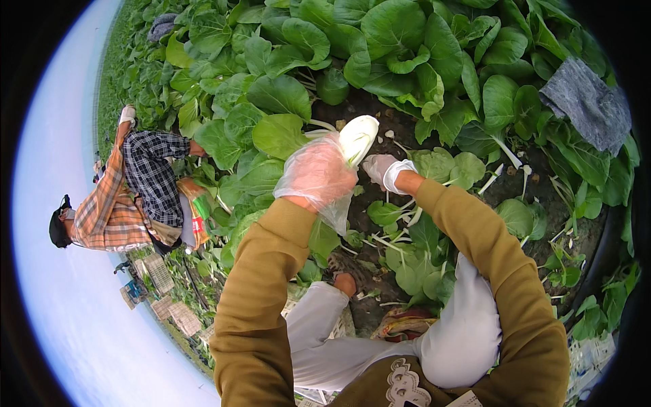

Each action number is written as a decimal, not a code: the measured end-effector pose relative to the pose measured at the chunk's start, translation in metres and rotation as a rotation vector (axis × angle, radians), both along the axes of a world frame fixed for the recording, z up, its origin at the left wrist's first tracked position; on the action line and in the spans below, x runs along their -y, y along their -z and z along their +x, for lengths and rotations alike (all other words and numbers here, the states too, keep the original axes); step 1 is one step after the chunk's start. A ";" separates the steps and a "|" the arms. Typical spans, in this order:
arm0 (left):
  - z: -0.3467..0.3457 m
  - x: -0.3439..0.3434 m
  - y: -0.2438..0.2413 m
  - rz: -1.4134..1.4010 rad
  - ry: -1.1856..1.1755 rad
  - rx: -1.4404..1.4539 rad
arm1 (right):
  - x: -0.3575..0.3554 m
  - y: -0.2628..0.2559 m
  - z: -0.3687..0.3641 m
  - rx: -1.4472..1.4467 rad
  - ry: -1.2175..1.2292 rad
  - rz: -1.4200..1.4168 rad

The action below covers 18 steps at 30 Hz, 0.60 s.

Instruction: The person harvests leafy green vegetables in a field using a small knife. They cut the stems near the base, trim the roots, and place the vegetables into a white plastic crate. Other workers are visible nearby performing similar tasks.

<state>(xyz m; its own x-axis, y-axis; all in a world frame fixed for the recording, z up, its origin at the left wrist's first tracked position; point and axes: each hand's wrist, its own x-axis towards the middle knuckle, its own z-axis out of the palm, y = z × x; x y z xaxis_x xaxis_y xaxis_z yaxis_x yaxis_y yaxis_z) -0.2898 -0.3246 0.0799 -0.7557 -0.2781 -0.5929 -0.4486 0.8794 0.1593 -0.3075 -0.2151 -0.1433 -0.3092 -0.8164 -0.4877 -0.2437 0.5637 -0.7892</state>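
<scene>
My left hand [320, 173], in a loose clear plastic glove, is closed around a leafy vegetable with a pale white base [359, 136], which looks like bok choy. The base points up and to the right, out of the fist; the glove hides part of the plant. Just right of it is my right hand [382, 170], in a thin glove with a white cuff. Its fingers are curled close to the base, and whether they hold anything is hidden. Cut leaves with white stalks [407, 249] lie on the dark soil below both hands.
Dense rows of standing leafy greens [391, 35] fill the far side. A grey cloth [587, 104] lies over plants at right. On the left, a person in a plaid shirt [114, 213] crouches beside a printed sack [196, 208]. Crates [184, 318] stand behind that person.
</scene>
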 end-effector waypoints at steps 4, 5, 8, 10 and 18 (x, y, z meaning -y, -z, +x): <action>0.010 0.063 0.076 -0.241 0.233 0.484 | 0.015 -0.008 0.012 0.003 0.084 0.242; 0.014 0.071 0.094 -0.290 0.272 0.524 | 0.003 0.008 0.006 -0.018 0.096 0.256; 0.022 0.096 0.115 -0.386 0.276 0.716 | -0.012 0.025 0.008 0.014 0.179 0.131; 0.027 0.108 0.121 -0.404 0.247 0.640 | -0.008 0.027 0.005 0.020 0.199 0.075; 0.047 0.113 0.139 -0.468 0.339 0.312 | 0.057 0.011 -0.009 0.126 0.264 0.202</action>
<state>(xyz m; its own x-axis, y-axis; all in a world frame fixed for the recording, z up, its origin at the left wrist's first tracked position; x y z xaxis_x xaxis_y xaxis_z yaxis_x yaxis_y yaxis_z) -0.2426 -0.4372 -0.0595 -0.6592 -0.3363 -0.6726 -0.0971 0.9250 -0.3673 -0.3168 -0.2724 -0.1545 -0.4239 -0.5992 -0.6792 0.0238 0.7423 -0.6697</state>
